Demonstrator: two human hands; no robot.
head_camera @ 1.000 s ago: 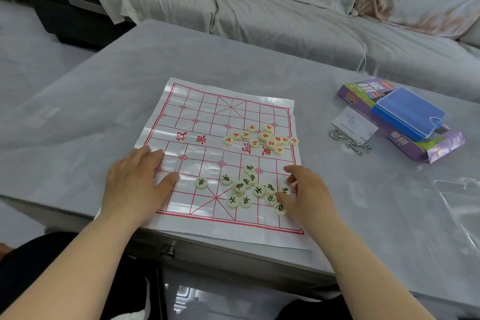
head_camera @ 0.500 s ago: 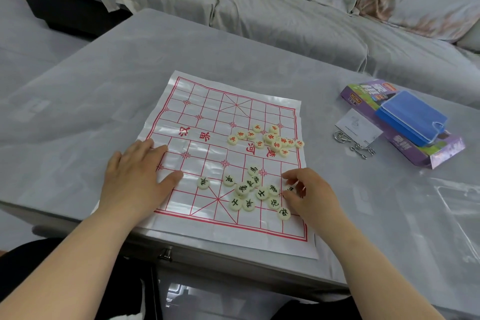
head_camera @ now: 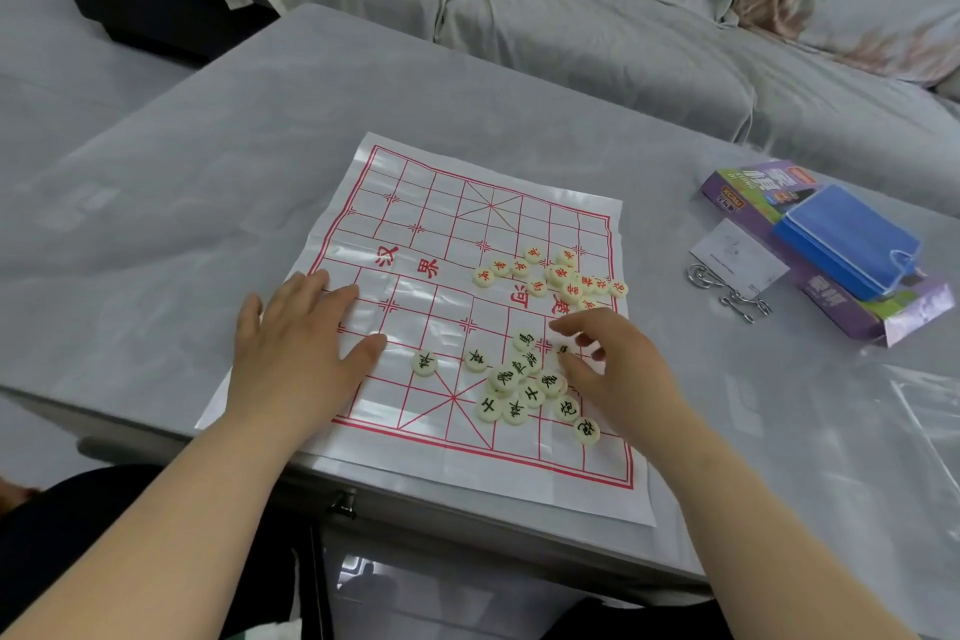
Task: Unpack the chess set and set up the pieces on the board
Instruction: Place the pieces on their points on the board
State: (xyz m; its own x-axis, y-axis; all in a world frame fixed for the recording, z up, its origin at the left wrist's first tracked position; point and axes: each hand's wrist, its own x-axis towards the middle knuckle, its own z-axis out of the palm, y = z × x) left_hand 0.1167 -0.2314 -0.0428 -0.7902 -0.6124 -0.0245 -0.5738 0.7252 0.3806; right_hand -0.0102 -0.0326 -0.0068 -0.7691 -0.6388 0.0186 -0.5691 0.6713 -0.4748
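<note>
Left hand point(head_camera: 298, 353) flat, fingers straight, on board point(head_camera: 441, 203) — right hand point(head_camera: 618, 369) curled over black pieces point(head_camera: 504, 377), grip unclear.

Grey table point(head_camera: 260, 130), cloth-draped sofa point(head_camera: 597, 16) behind, pale floor point(head_camera: 52, 68)

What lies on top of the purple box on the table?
A blue case lies across the purple box, hiding its middle; only the box's two ends show. Whatever the case or box holds is hidden.
</note>
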